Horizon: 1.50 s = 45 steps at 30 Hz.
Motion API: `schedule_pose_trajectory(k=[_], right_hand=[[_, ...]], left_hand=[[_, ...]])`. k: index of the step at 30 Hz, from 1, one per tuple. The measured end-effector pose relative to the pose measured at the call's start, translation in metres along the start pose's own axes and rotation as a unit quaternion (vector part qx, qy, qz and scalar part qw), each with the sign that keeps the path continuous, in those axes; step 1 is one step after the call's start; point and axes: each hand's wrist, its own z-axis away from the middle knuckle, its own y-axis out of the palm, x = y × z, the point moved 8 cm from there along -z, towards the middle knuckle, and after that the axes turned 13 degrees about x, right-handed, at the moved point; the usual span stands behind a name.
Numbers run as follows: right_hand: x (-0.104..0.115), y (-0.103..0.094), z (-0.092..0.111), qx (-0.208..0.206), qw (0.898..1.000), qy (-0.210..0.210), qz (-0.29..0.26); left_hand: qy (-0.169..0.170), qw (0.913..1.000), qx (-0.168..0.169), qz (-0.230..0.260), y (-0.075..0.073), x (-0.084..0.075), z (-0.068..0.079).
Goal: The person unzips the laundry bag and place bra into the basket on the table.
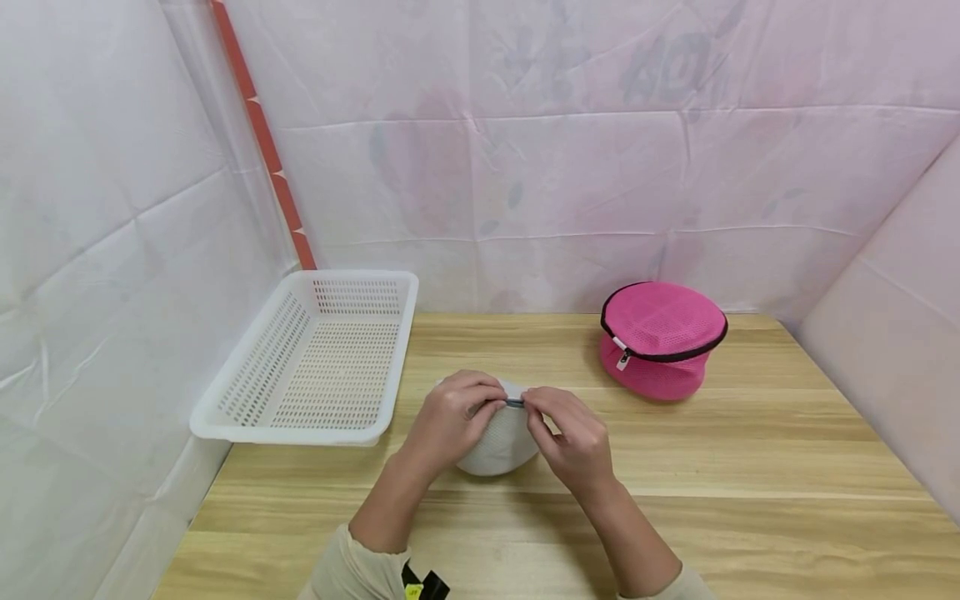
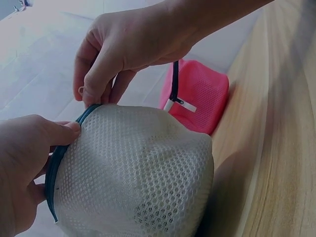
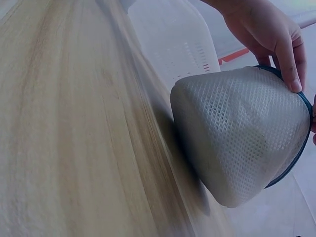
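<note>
A white mesh laundry bag (image 1: 496, 446) with a dark teal zipper band stands at the middle of the wooden table, between both hands. My left hand (image 1: 460, 417) pinches its zipper edge from the left, thumb on the band in the left wrist view. Close by, my right hand (image 1: 573, 437) pinches the same zipper edge; a small pale loop shows at its fingertips in the left wrist view. The mesh (image 2: 133, 168) looks puffed out and rounded. What lies inside cannot be made out. In the right wrist view the bag (image 3: 242, 133) hides most of the right fingers.
A white perforated plastic basket (image 1: 390, 400) sits at the table's left edge. Towards the back right stands a pink mesh bag (image 1: 663, 321) with a black zipper. Pale sheets (image 1: 570, 183) hang behind and at both sides of the table (image 1: 757, 450).
</note>
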Motion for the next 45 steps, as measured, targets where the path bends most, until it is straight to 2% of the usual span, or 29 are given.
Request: schedule_pose_trajectory(k=[16, 21, 28, 37, 45], right_hand=[[0.0, -0.008, 0.0, -0.019, 1.0, 0.012, 0.007], [0.003, -0.007, -0.002, -0.018, 1.0, 0.003, 0.001], [0.009, -0.005, -0.004, -0.025, 1.0, -0.02, 0.0], [0.018, -0.002, -0.007, -0.034, 0.998, -0.054, -0.013], [0.017, -0.004, -0.008, -0.03, 0.998, -0.047, 0.0]], left_hand=[[-0.01, 0.9996, -0.024, 0.013, -0.008, 0.007, 0.003], [-0.014, 0.9995, -0.019, 0.022, -0.008, 0.007, 0.004], [0.007, 0.9999, -0.008, 0.012, -0.003, -0.002, 0.003], [0.048, 0.9987, -0.017, -0.01, 0.003, -0.013, 0.001], [0.032, 0.9994, -0.007, 0.003, 0.003, -0.011, -0.001]])
